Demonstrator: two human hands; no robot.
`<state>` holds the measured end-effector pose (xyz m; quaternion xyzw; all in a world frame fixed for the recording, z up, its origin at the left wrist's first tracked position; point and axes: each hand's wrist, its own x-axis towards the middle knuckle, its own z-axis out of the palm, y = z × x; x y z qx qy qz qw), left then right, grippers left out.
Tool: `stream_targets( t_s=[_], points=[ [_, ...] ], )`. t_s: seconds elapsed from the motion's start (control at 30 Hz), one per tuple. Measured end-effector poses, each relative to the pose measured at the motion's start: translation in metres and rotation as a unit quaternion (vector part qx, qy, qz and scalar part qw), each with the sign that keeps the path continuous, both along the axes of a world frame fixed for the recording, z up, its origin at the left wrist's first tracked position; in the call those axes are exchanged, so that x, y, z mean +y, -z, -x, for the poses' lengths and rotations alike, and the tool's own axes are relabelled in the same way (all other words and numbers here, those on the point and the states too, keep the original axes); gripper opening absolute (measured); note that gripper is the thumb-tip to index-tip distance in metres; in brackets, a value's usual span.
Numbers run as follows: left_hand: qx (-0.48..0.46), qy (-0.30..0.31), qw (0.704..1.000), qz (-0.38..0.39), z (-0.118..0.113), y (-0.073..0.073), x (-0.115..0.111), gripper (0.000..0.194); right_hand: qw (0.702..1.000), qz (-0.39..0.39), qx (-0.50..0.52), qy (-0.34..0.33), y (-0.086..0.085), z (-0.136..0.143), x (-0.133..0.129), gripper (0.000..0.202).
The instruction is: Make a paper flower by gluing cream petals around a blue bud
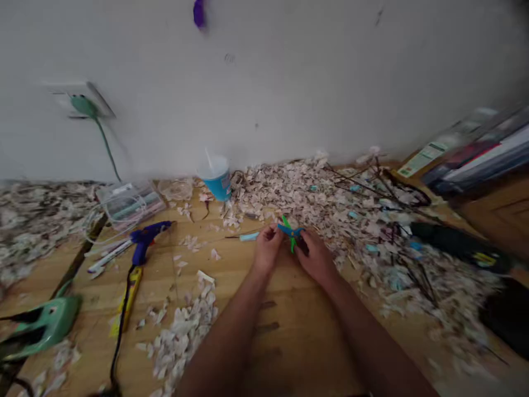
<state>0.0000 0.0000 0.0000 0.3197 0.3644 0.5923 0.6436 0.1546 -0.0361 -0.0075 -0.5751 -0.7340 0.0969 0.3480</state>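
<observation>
My right hand (317, 258) is closed on a small pair of scissors (291, 232) with blue and green parts, held above the wooden table. The blades are spread apart and point toward my left hand (268, 247). Its thumb and fingertips are pinched together close to the blades; what lies between them is too small to make out. Just left of that hand, a pale blue strip (249, 236) with a thin dark end rests on the wood. Loose pale petals (285, 187) are heaped beyond both hands.
A blue cup (218, 184) stands by the wall. Left are a purple glue gun (144, 238), a yellow cutter (131, 292), a clear box (132, 204) and a green power strip (53, 322). More petals (185, 336) lie in front; dark twigs (372, 190) and a dark object (454, 242) lie right.
</observation>
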Motion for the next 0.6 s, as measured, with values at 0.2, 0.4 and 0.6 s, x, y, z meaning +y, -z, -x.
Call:
stream_targets(
  t_s=[0.2, 0.4, 0.6],
  points=[
    [-0.024, -0.002, 1.000, -0.007, 0.004, -0.012, 0.001, 0.030, 1.000, 0.007, -0.015, -0.003, -0.006, -0.001, 0.000, 0.028],
    [-0.045, -0.033, 0.998, -0.017, 0.005, -0.019, 0.001, 0.032, 0.999, 0.021, -0.030, -0.009, -0.016, 0.001, -0.001, 0.025],
    [0.015, -0.044, 0.998, -0.042, 0.012, -0.016, 0.004, 0.025, 0.999, 0.031, -0.038, -0.020, -0.022, 0.002, -0.002, 0.023]
  ],
)
